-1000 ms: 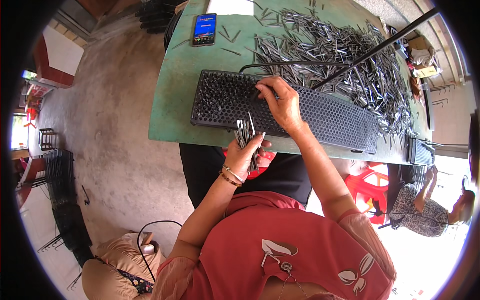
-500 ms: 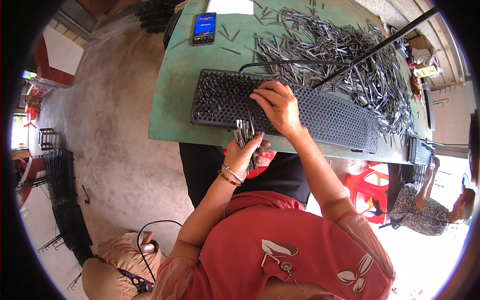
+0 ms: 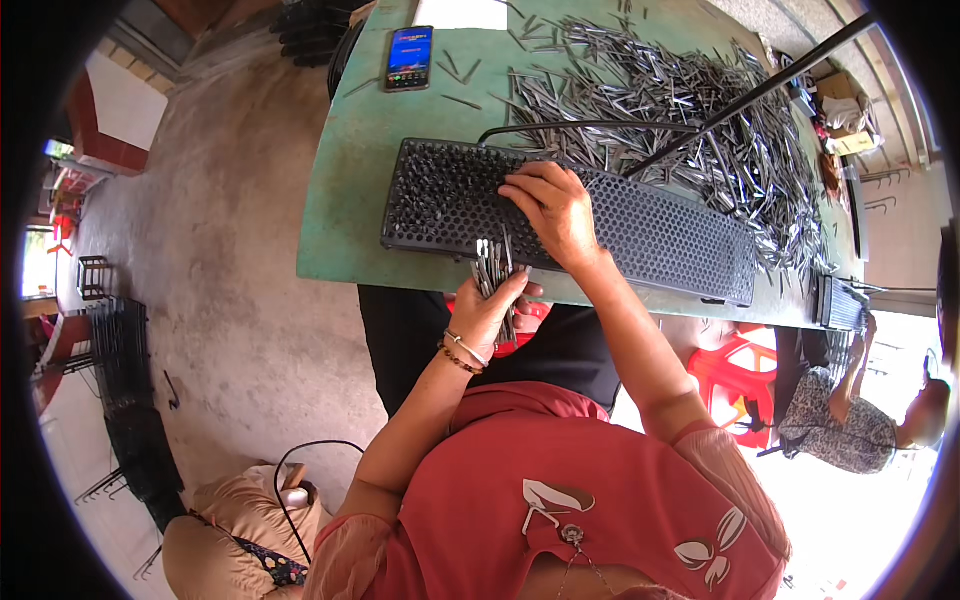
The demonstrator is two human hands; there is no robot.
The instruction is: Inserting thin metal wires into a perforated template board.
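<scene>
My left hand (image 3: 488, 308) is closed around a bundle of thin metal strips (image 3: 487, 268) just off the table's front edge, their tips fanned upward. My right hand (image 3: 562, 215) is in a pinch, fingertips down at a long black perforated tray (image 3: 660, 225); whatever is between them is hidden. Many dark strips stand upright in the holes at the tray's left end, while its right part shows bare holes. Behind the tray, a large heap of loose metal strips (image 3: 640, 90) covers the table.
A phone (image 3: 408, 58) with a lit screen lies at the green table's (image 3: 345, 200) far left, near a few stray strips. A black rod (image 3: 770, 85) slants over the heap. A red plastic stool (image 3: 735, 385) and another person (image 3: 845, 420) are at the right.
The bundle in my left hand has shifted slightly to the right, while my right hand stays almost in place at the tray. The other person's head has moved a little.
</scene>
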